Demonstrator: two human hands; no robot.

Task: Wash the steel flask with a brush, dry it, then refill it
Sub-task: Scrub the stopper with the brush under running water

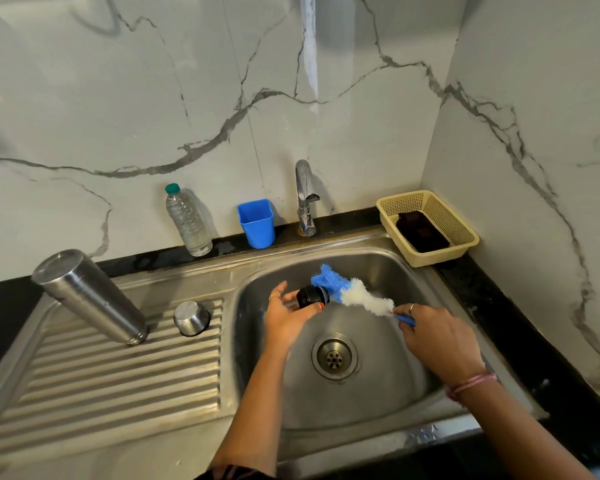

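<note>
Over the sink, the right hand grips the brush by its blue handle while the left hand pinches the black stopper against the bristles. Washing looks underway. Farther back, the steel flask stands inverted on the drainboard beside its steel cup; rinsing the stopper likely comes next.

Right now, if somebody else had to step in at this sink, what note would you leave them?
Left hand holds the black stopper over the sink.
Right hand grips the brush by its handle, bristles against the stopper.
Steel flask stands upside down on the drainboard, its steel cap beside it.
Tap shows no water running.
Still to do: finish scrubbing, dry, refill; a full water bottle stands behind.
</note>
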